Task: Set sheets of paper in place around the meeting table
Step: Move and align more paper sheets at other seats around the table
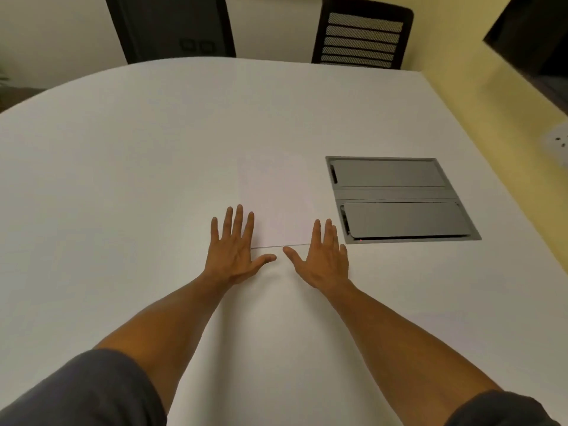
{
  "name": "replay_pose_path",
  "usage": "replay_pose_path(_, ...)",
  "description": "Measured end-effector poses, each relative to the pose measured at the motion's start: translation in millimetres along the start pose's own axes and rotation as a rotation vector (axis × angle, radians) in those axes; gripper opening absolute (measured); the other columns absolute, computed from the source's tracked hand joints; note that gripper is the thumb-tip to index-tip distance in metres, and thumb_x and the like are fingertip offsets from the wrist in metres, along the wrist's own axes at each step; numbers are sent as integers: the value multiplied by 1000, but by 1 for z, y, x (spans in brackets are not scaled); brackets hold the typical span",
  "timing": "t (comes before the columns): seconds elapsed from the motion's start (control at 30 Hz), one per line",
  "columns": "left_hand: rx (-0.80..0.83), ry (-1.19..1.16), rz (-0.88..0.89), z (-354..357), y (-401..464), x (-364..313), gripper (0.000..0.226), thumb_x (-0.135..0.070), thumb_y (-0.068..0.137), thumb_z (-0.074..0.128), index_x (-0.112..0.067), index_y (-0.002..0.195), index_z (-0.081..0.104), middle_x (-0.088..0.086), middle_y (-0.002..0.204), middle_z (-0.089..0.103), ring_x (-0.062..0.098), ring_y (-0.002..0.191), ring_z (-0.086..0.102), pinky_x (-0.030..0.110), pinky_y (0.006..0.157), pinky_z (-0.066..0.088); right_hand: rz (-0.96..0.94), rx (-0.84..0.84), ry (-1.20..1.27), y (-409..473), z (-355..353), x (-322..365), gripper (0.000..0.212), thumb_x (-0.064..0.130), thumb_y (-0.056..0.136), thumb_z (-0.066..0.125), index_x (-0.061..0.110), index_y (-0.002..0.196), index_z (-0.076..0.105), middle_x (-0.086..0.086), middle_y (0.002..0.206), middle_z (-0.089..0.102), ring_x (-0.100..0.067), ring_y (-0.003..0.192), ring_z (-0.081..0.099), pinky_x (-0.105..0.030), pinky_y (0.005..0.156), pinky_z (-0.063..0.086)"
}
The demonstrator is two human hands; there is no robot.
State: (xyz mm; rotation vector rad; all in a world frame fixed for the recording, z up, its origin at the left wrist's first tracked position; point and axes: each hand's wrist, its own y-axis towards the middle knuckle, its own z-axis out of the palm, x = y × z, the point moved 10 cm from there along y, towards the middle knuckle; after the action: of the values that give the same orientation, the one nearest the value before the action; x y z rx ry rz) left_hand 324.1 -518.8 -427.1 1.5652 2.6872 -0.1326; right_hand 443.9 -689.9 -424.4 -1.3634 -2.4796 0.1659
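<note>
I've got both hands flat on the white counter, palms down, fingers spread wide, gripping nothing. Left hand sits on the near-left corner of the sheet of paper, fingertips overlapping its left edge. Right hand is at the near-right corner, fingers along the sheet's right edge. Thumbs point toward each other, apart, just below the paper's near edge. Sheet lies flat, white on white, so its far edge is hard to make out. Just right of it, w/ a small gap, is the grey cable hatch set into the counter, both flaps closed. Dark chair stands at the far side, another dark shape far left. Grey sleeves at the near edge.
</note>
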Motion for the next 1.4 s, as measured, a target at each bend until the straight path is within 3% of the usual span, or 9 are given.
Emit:
replay_pose_path(0.3,28,-103,-12,47,25,18,98,-87,78,-3,-30,156,-15,9,166,-17,33,153,-14,61,119,-9,177,5,53,30,32,4,122,90,79,30,9,157,-18,-10,166,-24,-28,155,-15,-52,124,2)
replay_pose_path(0.47,36,-64,16,55,24,20,93,-85,82,-3,-31,158,-2,10,167,-8,31,153,-9,65,117,-7,283,21,55,30,44,1,130,94,75,23,-1,156,-14,-15,167,-18,-27,154,-17,-52,125,-3)
replay_pose_path(0.8,23,-53,13,56,24,21,90,-85,84,-2,-32,157,-1,9,167,-8,31,154,-9,64,117,-9,265,27,51,34,45,5,119,90,81,23,5,159,-10,-12,165,-24,-32,152,-23,-57,122,-6)
replay_pose_path(0.97,8,-53,18,54,24,21,89,-83,85,-1,-32,158,1,10,167,-5,31,154,-6,65,117,-6,159,-83,214,41,29,18,97,73,87,52,16,158,19,-13,169,-4,-39,153,-16,-57,121,-9)
replay_pose_path(1.07,-17,-68,19,52,24,21,88,-81,87,3,-30,158,8,11,167,0,33,154,-2,66,117,-3,98,-221,637,47,7,26,83,48,84,75,15,147,33,-11,154,38,-34,148,25,-52,122,21)
replay_pose_path(1.13,-17,-75,24,52,23,21,87,-80,88,5,-29,158,10,12,167,2,33,154,0,66,117,-3,152,-223,932,52,0,23,73,39,83,79,24,138,34,-3,128,54,-23,119,55,-32,98,50)
replay_pose_path(1.23,-5,-69,24,52,23,21,85,-80,88,4,-30,158,8,11,167,0,33,154,-2,66,117,-4,305,-304,1054,60,-16,8,49,35,87,77,29,123,45,-1,112,63,-9,87,64,-6,64,48)
replay_pose_path(1.33,-4,-79,28,52,23,21,85,-79,89,5,-30,158,8,11,167,1,32,154,-1,65,117,-4,474,-256,989,71,-17,-11,50,22,87,74,15,133,57,-7,118,68,-26,95,71,-33,84,60)
replay_pose_path(1.4,-1,-80,27,54,22,22,85,-80,89,5,-31,158,7,10,167,0,32,154,-2,65,117,-5,596,-118,1019,73,-7,-19,57,9,84,71,11,139,55,-6,113,68,-32,91,72,-45,77,63)
